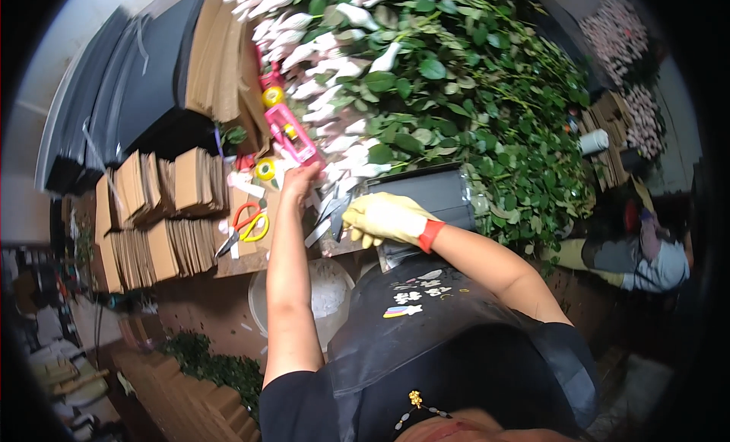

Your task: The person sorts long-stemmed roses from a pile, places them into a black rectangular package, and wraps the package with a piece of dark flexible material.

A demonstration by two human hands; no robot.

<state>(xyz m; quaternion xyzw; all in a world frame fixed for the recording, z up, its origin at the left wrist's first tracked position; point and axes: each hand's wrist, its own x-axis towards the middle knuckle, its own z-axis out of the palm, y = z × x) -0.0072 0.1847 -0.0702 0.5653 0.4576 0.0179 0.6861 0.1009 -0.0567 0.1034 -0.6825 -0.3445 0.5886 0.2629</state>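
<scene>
My left hand [303, 182] is bare and closed at the near end of a pink tape dispenser [293, 138] that holds a yellow roll. My right hand [391, 216] wears a pale yellow glove with a red cuff, its fingers curled. Dark grey blade-like pieces [334, 215] lie by those fingertips; whether the glove grips them is hard to make out. A black tray-like box [433, 195] is just behind the glove. Scissors with red and yellow handles [249, 225] lie left of my left forearm. White-sleeved flower heads [331, 65] stretch beyond both hands.
Leafy green stems [464, 100] heap across the back and right. Stacked cardboard pieces [160, 214] and tall dark sheets [144, 77] stand left. Below the table edge is a whitish bucket [327, 290]. Another person [646, 259] is at far right, near pink flowers [616, 39].
</scene>
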